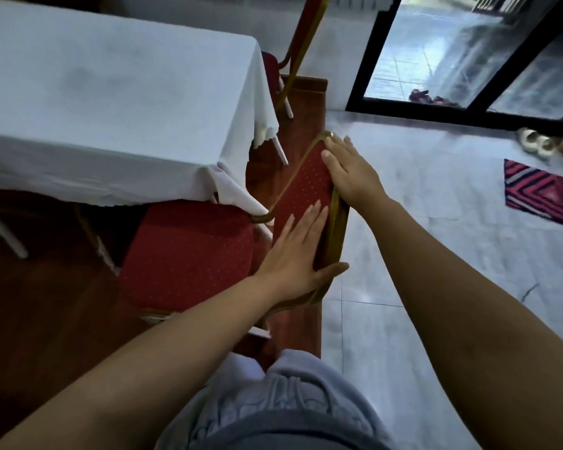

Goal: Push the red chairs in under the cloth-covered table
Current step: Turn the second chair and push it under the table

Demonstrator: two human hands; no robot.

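Two red chairs show. The near chair (189, 254) has its seat partly under the near right corner of the one white-clothed table (111, 102). The far chair (301, 50) stands at the table's far right end. The left hand (294, 261) lies flat and open against the near chair's backrest, thumb hooked round its gold frame. The right hand (348, 172) grips the backrest's top edge. No writing is readable.
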